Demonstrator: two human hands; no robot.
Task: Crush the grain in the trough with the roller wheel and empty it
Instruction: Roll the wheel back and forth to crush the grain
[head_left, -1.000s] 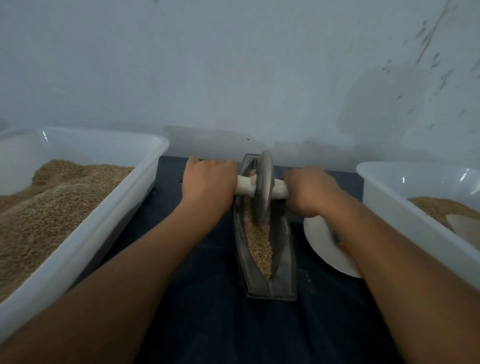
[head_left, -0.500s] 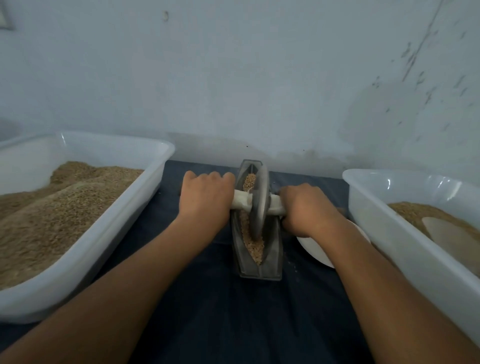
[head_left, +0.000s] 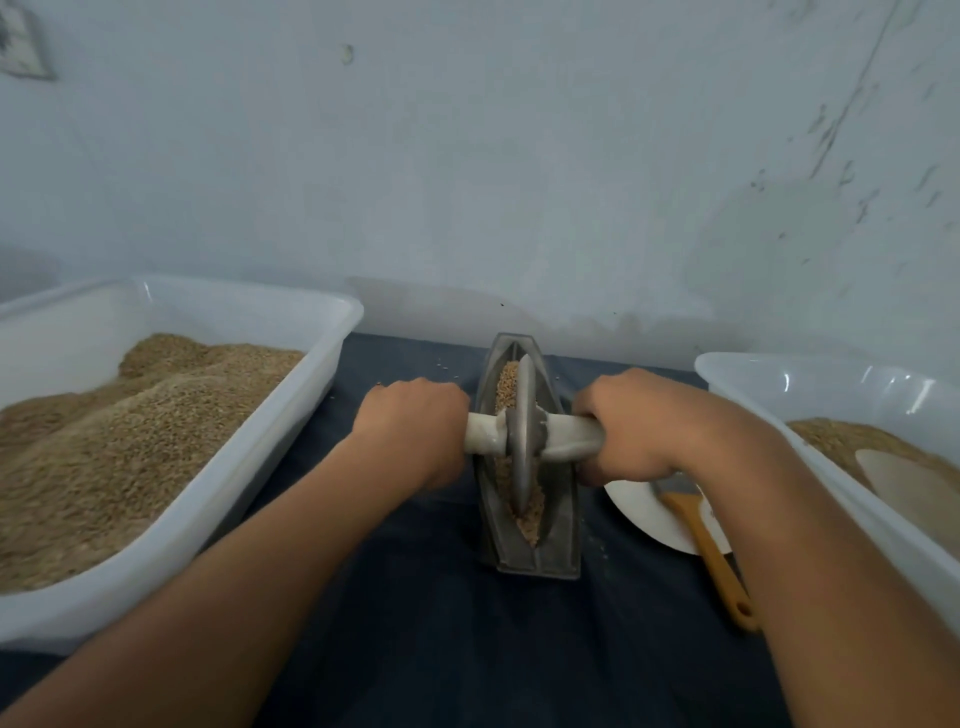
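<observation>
A metal trough (head_left: 530, 525) sits in the middle of the bench (head_left: 441, 649), which has a dark blue cloth on it. The trough is long and thin, and it points away from the person toward the pale wall (head_left: 467, 156). Brown grain (head_left: 530, 512) lies inside it, some at the far end and some at the near end.

A round metal wheel (head_left: 521, 431) stands up on its edge in the trough, down in the grain. A pale handle bar (head_left: 569, 436) goes through the middle of the wheel and sticks out on both sides.

The left hand (head_left: 413, 428) has its grip wrapped tight round the left end of the bar. The right hand (head_left: 631, 423) has its grip wrapped tight round the right end.

On the left is a big white tub (head_left: 291, 431) heaped with grain. On the right is another white tub (head_left: 769, 384) with some grain and a pale scoop in it. Between the trough and the right tub lies a white plate (head_left: 649, 514). A brush (head_left: 711, 551) with a yellow handle rests on the plate, and its handle end reaches onto the cloth. A few loose grains lie on the cloth near the far end of the trough.
</observation>
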